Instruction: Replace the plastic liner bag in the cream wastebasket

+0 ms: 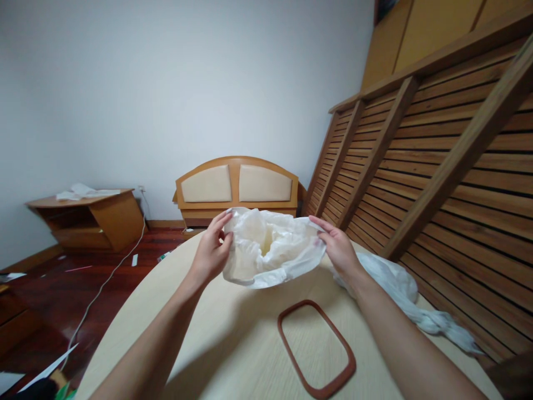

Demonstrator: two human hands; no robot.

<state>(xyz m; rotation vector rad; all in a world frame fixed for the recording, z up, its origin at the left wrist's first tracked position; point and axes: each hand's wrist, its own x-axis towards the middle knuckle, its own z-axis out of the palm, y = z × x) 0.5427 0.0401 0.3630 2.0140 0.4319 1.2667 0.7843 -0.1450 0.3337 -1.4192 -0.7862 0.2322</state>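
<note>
A thin white plastic bag [275,244] is held up over the table, its mouth spread wide towards me and its film crumpled inside. My left hand [214,244] pinches the bag's left edge between thumb and fingers. At the right edge, my right hand [335,244] grips the film the same way. A rounded rim shape shows at the bag's left side; whether a container is under the film I cannot tell. Below the hands, a brown rounded-rectangular ring frame [350,364] lies flat on the pale round table [233,333].
Another white plastic bag [387,278], knotted, lies at the table's right edge. A slatted wooden panel [416,166] leans along the right. Beyond the table stands a headboard [239,183]. To the left are a low wooden cabinet [112,222] and a cable [106,283] on the floor.
</note>
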